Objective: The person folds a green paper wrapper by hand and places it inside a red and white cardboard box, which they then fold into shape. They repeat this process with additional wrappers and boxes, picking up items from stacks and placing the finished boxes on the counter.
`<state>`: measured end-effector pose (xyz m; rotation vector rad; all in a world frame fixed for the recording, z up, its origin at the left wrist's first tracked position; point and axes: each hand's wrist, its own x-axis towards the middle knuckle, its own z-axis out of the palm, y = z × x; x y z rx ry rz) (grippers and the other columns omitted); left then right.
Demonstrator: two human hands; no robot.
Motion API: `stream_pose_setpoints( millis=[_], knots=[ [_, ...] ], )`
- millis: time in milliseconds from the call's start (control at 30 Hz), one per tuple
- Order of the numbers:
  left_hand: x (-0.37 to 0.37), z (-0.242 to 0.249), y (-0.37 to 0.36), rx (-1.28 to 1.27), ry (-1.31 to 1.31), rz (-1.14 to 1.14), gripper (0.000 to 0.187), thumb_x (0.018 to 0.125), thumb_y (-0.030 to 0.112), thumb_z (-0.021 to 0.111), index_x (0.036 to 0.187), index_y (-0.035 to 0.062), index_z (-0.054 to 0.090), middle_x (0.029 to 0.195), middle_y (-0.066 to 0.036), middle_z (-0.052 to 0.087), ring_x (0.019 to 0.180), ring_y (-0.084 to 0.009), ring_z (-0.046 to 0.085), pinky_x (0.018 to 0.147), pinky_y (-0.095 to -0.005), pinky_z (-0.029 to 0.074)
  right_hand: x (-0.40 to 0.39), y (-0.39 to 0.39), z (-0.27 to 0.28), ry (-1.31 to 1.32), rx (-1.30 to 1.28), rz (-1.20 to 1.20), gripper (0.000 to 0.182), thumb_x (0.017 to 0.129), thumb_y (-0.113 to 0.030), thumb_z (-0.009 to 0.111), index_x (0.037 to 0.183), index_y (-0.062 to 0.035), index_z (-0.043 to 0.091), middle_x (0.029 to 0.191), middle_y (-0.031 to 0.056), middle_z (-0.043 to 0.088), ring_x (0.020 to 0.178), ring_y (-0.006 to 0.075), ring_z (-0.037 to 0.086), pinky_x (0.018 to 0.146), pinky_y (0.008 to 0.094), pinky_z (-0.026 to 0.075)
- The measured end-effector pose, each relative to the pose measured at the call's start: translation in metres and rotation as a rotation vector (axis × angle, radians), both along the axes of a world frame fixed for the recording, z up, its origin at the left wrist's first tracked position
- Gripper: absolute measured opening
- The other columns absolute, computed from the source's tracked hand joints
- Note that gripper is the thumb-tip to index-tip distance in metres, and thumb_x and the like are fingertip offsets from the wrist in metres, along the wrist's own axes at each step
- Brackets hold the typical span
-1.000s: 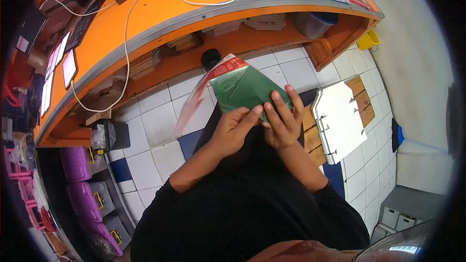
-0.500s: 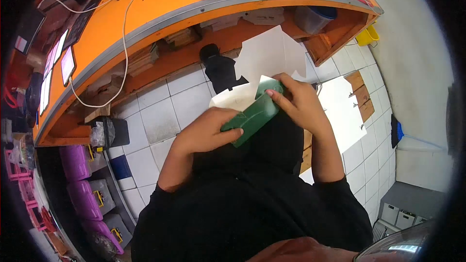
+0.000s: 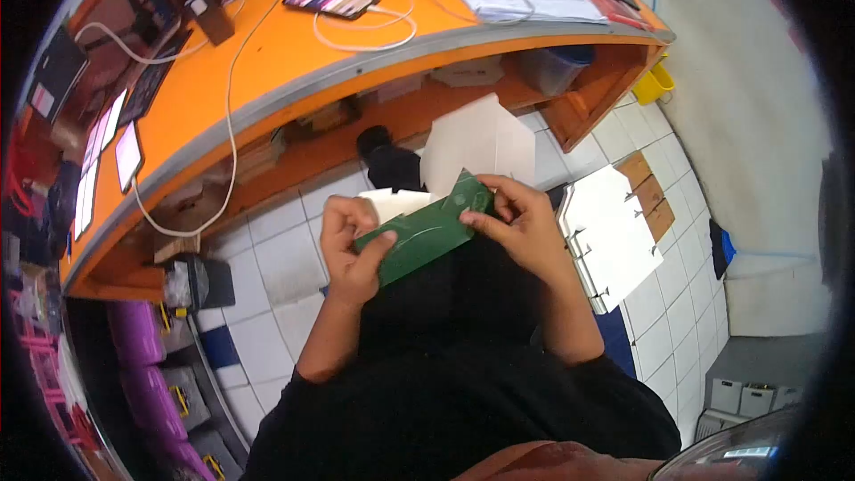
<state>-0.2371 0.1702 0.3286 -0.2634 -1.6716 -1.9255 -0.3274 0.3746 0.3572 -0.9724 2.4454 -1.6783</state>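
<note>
One green and white card carton (image 3: 419, 239) is held above the person's lap, its green panel facing up and its pale inner flaps spread toward the counter (image 3: 294, 62). Half a second ago the left hand (image 3: 349, 254) reached along the panel; now its fingers are curled at the left end, thumb pressing the green face, nearly closed on the card. The right hand (image 3: 525, 223) pinches the other end between thumb and bent fingers. Below the counter top, a clear tub (image 3: 550, 76) with a blue lid sits on the shelf, contents too dim to tell. Near the counter's right end is a yellow bin (image 3: 655, 85). At lower left, a black bin (image 3: 212, 281) has crumpled clear plastic (image 3: 178, 285) at its side, near purple-lidded boxes (image 3: 138, 331).
</note>
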Motion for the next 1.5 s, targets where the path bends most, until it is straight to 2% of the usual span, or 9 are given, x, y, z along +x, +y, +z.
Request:
stream_pose_setpoints(
  millis=[567, 767, 1033, 1133, 1233, 1300, 1333, 1433, 1500],
  knots=[
    [0.006, 0.008, 0.016, 0.117, -0.046, -0.142, 0.031, 0.07, -0.011, 0.05, 0.096, 0.004, 0.041, 0.075, 0.001, 0.043, 0.066, -0.0035, 0.039, 0.063, -0.0187, 0.03, 0.016, -0.008, -0.004, -0.063, -0.09, 0.153, 0.03, 0.081, -0.008, 0.068, 0.11, -0.0068, 0.064, 0.055, -0.0025, 0.037, 0.051, 0.0054, 0.033, 0.048, 0.0223, 0.031],
    [0.007, 0.02, 0.007, -0.286, -0.188, 0.004, 0.028, 0.072, -0.007, 0.056, 0.097, 0.004, 0.051, 0.062, 0.005, 0.035, 0.057, -0.0036, 0.033, 0.056, -0.0194, 0.026, 0.025, -0.009, -0.005, -0.167, 0.043, 0.281, 0.019, 0.087, -0.013, 0.061, 0.104, -0.0073, 0.063, 0.054, 0.0004, 0.039, 0.05, 0.0062, 0.037, 0.047, 0.0251, 0.032],
    [-0.011, 0.011, -0.037, -0.754, 0.032, 0.647, 0.101, 0.056, 0.045, 0.084, 0.134, 0.0059, 0.033, 0.115, -0.015, 0.049, 0.115, -0.0298, 0.046, 0.102, -0.0433, 0.034, 0.005, 0.009, -0.031, -0.829, -0.497, 0.014, 0.024, 0.097, -0.035, 0.043, 0.094, -0.0119, 0.048, 0.061, -0.0074, 0.028, 0.047, 0.0042, 0.027, 0.042, 0.0186, 0.024],
    [-0.011, -0.016, -0.045, -0.39, -0.152, 0.364, 0.117, 0.05, 0.038, 0.088, 0.141, 0.0125, 0.021, 0.127, -0.015, 0.046, 0.122, -0.0313, 0.045, 0.107, -0.0452, 0.032, -0.007, 0.019, -0.048, -0.991, -0.621, 0.0, 0.024, 0.097, -0.033, 0.043, 0.096, -0.0105, 0.05, 0.061, -0.007, 0.032, 0.046, 0.0033, 0.026, 0.041, 0.0198, 0.022],
    [-0.011, -0.025, -0.032, -0.07, -0.21, 0.062, 0.107, 0.059, 0.023, 0.086, 0.143, 0.0147, 0.021, 0.127, -0.013, 0.046, 0.117, -0.0276, 0.05, 0.101, -0.0423, 0.039, -0.012, 0.016, -0.078, -1.163, -0.453, 0.258, 0.027, 0.096, -0.031, 0.043, 0.106, -0.0065, 0.051, 0.071, -0.0018, 0.047, 0.057, 0.0073, 0.045, 0.051, 0.0225, 0.038],
    [-0.013, -0.036, -0.029, -0.267, -0.265, 0.061, 0.089, 0.067, 0.02, 0.081, 0.14, 0.0134, 0.03, 0.123, -0.012, 0.049, 0.113, -0.0255, 0.052, 0.097, -0.0392, 0.041, -0.004, -0.006, -0.097, -0.309, -0.139, -0.179, 0.036, 0.096, -0.032, 0.041, 0.117, -0.0038, 0.049, 0.093, 0.0062, 0.058, 0.087, 0.0152, 0.056, 0.079, 0.0305, 0.046],
    [-0.014, -0.042, -0.029, -0.265, -0.272, 0.059, 0.089, 0.067, 0.02, 0.081, 0.14, 0.0134, 0.03, 0.123, -0.012, 0.049, 0.113, -0.0255, 0.052, 0.097, -0.0392, 0.041, -0.01, -0.006, -0.1, -0.371, -0.261, -0.133, 0.04, 0.095, -0.033, 0.044, 0.121, -0.0027, 0.047, 0.117, 0.0115, 0.053, 0.113, 0.0202, 0.048, 0.099, 0.0353, 0.035],
    [-0.02, -0.069, -0.029, -0.167, -0.393, 0.028, 0.069, 0.073, 0.018, 0.077, 0.13, 0.011, 0.04, 0.119, -0.011, 0.048, 0.112, -0.0242, 0.051, 0.095, -0.0372, 0.04, -0.009, -0.014, -0.094, -0.605, -0.791, 0.018, 0.039, 0.093, -0.032, 0.049, 0.12, -0.0034, 0.048, 0.124, 0.0125, 0.047, 0.115, 0.0203, 0.046, 0.099, 0.0352, 0.035],
    [-0.023, -0.091, -0.026, -0.159, -0.329, 0.095, 0.059, 0.073, 0.017, 0.077, 0.12, 0.0097, 0.044, 0.113, -0.011, 0.047, 0.114, -0.0243, 0.048, 0.097, -0.0374, 0.038, -0.008, -0.016, -0.102, -0.529, -0.734, 0.077, 0.04, 0.088, -0.026, 0.06, 0.119, -0.0049, 0.048, 0.123, 0.012, 0.045, 0.116, 0.0217, 0.044, 0.101, 0.0366, 0.034]
  ],
)
